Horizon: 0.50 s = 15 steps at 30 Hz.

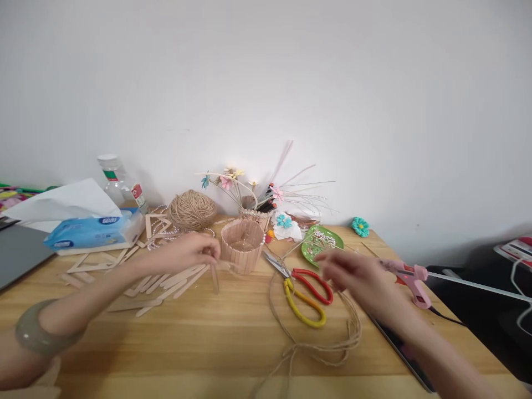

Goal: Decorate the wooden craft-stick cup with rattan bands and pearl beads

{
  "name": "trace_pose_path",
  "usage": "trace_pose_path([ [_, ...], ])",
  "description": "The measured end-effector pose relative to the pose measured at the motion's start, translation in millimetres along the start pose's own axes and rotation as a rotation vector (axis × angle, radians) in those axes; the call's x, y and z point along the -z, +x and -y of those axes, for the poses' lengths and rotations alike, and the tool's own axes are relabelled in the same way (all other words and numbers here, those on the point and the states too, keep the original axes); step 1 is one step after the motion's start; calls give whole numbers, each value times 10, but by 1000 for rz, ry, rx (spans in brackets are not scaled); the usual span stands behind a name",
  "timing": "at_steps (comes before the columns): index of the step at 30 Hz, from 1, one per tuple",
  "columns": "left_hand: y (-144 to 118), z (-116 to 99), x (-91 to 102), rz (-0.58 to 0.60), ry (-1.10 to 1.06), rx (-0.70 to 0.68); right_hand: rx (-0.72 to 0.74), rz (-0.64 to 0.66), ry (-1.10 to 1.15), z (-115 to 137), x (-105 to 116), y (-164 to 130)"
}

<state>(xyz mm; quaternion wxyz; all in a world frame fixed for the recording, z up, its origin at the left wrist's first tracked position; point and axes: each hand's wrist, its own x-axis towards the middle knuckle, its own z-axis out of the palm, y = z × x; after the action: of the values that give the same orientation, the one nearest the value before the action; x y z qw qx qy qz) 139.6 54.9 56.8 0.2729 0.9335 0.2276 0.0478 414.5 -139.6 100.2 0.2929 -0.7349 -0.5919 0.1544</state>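
Note:
My left hand [199, 250] is closed in a pinch on a craft stick [215, 280] that points down toward the table. Just right of it stands a round cup of upright craft sticks [243, 249]. My right hand [353, 271] is smeared by motion, with its fingers curled; whether it holds anything is unclear. It hovers beside the green leaf-shaped dish [308, 252] of beads, above the right side of the scissors [305, 299], which have a red and a yellow handle. A loose coil of twine [318, 348] lies around the scissors.
Loose craft sticks [166, 285] lie on the left, before a twine ball [192, 209]. A tissue pack [91, 230] and a bottle [114, 177] stand farther left. Handmade flowers [230, 180] line the wall. A pink glue gun [411, 277] and a dark flat device [401, 352] lie right.

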Motion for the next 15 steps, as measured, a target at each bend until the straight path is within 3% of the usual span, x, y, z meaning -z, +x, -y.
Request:
trace_pose_path([
  [1,-17,-10,129,-16,-31,23,29,181,-88,-19,-157,-20],
  [2,-34,-17,258,-52,-103,74,60,256,-201,-40,-313,-42],
  [5,-76,2,594,-261,-236,200,147,308,-489,-106,-704,-101],
  [8,-79,91,786,-381,-276,256,210,353,-554,-170,-923,-117],
  [12,-34,243,807,-399,-271,290,204,326,-454,-223,-958,-20],
  [15,-4,293,740,-388,-230,324,161,280,-354,-192,-730,158],
])
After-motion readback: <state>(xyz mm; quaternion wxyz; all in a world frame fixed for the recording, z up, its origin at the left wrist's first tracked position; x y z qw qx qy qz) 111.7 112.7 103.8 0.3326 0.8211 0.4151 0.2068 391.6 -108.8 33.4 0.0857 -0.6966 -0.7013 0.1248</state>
